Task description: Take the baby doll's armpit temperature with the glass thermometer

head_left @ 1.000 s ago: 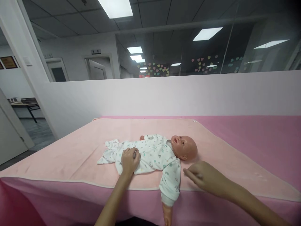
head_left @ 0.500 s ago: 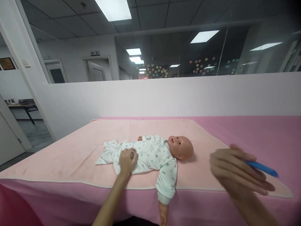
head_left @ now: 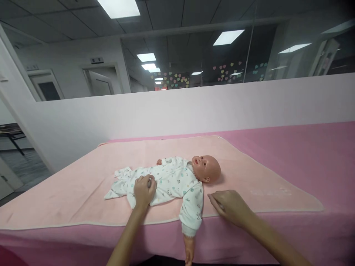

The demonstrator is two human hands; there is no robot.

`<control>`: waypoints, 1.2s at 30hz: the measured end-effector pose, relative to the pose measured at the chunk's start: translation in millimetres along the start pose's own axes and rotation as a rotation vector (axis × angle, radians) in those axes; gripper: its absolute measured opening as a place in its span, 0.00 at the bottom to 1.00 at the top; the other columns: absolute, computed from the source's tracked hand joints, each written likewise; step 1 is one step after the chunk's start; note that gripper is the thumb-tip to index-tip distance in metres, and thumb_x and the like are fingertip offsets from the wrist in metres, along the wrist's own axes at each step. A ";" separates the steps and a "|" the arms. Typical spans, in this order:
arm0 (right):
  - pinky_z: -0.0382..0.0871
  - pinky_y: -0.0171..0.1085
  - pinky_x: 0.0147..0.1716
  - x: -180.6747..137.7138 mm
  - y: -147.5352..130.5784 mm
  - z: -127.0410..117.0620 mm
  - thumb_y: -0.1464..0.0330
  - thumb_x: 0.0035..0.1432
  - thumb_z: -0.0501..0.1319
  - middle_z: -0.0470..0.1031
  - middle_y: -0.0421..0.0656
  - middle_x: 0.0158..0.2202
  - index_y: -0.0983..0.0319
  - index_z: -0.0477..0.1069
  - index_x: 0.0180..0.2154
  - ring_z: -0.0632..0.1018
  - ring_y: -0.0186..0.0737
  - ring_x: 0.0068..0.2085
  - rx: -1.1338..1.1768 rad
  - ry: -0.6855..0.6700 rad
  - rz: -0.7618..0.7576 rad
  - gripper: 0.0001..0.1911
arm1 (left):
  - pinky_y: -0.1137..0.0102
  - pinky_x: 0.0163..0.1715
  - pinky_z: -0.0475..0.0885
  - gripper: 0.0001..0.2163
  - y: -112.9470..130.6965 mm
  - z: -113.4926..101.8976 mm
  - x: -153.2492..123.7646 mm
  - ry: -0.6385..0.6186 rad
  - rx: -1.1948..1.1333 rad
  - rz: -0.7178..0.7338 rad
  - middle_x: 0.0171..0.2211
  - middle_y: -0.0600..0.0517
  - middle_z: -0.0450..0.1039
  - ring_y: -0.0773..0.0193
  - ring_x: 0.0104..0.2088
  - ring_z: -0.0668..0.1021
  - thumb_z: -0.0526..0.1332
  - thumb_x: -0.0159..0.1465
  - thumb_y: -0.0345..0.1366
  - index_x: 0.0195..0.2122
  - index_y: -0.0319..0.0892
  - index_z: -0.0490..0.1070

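On peach blanket (head_left: 83,168), bald doll (head_left: 177,181); white patterned outfit (head_left: 168,186).

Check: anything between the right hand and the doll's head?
Nothing visible. Only bare peach blanket shows between the right hand and the doll's head. The doll's near sleeve lies to the hand's left, off that direct line.

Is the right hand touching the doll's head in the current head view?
No, a strip of peach blanket shows between the right hand and the doll's head.
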State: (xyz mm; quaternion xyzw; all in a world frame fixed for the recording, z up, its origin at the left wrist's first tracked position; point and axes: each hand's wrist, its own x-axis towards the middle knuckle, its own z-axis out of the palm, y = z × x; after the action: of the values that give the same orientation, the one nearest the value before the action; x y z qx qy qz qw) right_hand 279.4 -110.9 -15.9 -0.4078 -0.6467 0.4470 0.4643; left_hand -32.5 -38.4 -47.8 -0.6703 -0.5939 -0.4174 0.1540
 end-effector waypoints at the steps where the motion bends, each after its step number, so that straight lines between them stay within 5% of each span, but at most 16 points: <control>1: 0.67 0.31 0.19 2.1 7.6 1.9 0.54 0.51 0.56 0.67 0.37 0.12 0.65 0.72 0.19 0.67 0.30 0.13 -0.003 0.002 0.034 0.22 | 0.68 0.35 0.61 0.07 -0.1 0.2 0.2 0.000 0.001 0.001 0.24 0.53 0.70 0.62 0.29 0.70 0.52 0.58 0.34 0.27 0.44 0.68; 5: 0.66 0.31 0.16 16.6 31.7 -2.8 0.53 0.50 0.57 0.68 0.37 0.13 0.66 0.72 0.27 0.68 0.31 0.13 0.097 0.076 0.229 0.21 | 0.67 0.35 0.61 0.07 0.1 0.6 0.7 0.005 0.001 0.007 0.23 0.53 0.69 0.62 0.28 0.69 0.52 0.58 0.35 0.27 0.44 0.68; 9: 0.51 0.27 0.05 31.8 50.2 -13.0 0.51 0.50 0.55 0.67 0.38 0.11 0.67 0.69 0.30 0.61 0.29 0.08 0.129 0.094 0.402 0.23 | 0.67 0.35 0.61 0.07 -0.8 1.3 1.2 0.005 0.001 0.012 0.23 0.53 0.69 0.62 0.28 0.70 0.52 0.58 0.35 0.27 0.44 0.68; 13: 0.42 0.25 0.06 36.4 63.5 -26.0 0.54 0.49 0.58 0.57 0.31 0.07 0.66 0.69 0.33 0.51 0.23 0.07 0.216 0.223 0.392 0.20 | 0.67 0.35 0.61 0.07 -4.2 3.1 3.5 0.028 0.016 0.032 0.23 0.53 0.70 0.61 0.29 0.70 0.52 0.57 0.36 0.27 0.45 0.68; 21: 0.40 0.26 0.08 35.2 63.1 -49.5 0.59 0.48 0.59 0.57 0.30 0.10 0.65 0.67 0.30 0.50 0.22 0.09 0.217 0.494 0.324 0.14 | 0.68 0.34 0.61 0.07 -4.1 1.9 5.5 0.047 0.004 0.035 0.21 0.53 0.68 0.62 0.27 0.70 0.52 0.56 0.35 0.26 0.45 0.69; 24: 0.51 0.28 0.10 41.6 47.0 -24.3 0.59 0.50 0.57 0.60 0.33 0.12 0.65 0.69 0.31 0.60 0.27 0.12 0.002 0.591 0.159 0.14 | 0.68 0.34 0.62 0.07 -3.8 1.1 6.1 0.040 0.000 0.021 0.21 0.53 0.68 0.62 0.27 0.69 0.53 0.56 0.35 0.27 0.45 0.69; 27: 0.67 0.33 0.25 60.3 30.6 22.5 0.64 0.55 0.53 0.73 0.43 0.25 0.63 0.71 0.31 0.73 0.36 0.26 -0.310 0.409 -0.154 0.12 | 0.68 0.33 0.62 0.07 -3.4 1.1 5.0 0.026 -0.017 0.004 0.21 0.53 0.67 0.63 0.27 0.69 0.53 0.56 0.36 0.27 0.45 0.69; 30: 0.67 0.36 0.34 89.5 23.9 67.6 0.70 0.57 0.49 0.74 0.47 0.34 0.63 0.71 0.36 0.75 0.41 0.35 -0.667 0.363 -0.335 0.13 | 0.68 0.33 0.62 0.07 -3.8 0.9 2.0 0.026 -0.082 -0.048 0.20 0.54 0.65 0.63 0.27 0.68 0.53 0.55 0.36 0.27 0.44 0.70; 33: 0.66 0.35 0.31 114.1 29.1 92.5 0.73 0.56 0.47 0.73 0.48 0.34 0.64 0.70 0.37 0.74 0.41 0.35 -0.835 0.428 -0.309 0.14 | 0.70 0.28 0.62 0.06 -7.0 -2.7 4.8 0.079 -0.288 -0.244 0.19 0.55 0.62 0.65 0.24 0.66 0.54 0.54 0.37 0.28 0.43 0.69; 36: 0.66 0.34 0.33 122.9 41.1 98.3 0.73 0.57 0.46 0.73 0.48 0.34 0.64 0.70 0.39 0.74 0.41 0.36 -0.773 0.503 -0.352 0.15 | 0.73 0.24 0.62 0.08 -3.0 -11.1 22.5 0.259 -0.598 -0.552 0.21 0.56 0.61 0.68 0.22 0.65 0.52 0.53 0.37 0.30 0.41 0.68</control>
State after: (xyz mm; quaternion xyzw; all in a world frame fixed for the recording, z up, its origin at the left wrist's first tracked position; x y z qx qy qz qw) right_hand 160.2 -3.6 -42.8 -0.5300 -0.6924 -0.0233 0.4891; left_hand -40.7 -30.5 -25.3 -0.4434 -0.5795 -0.6777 -0.0912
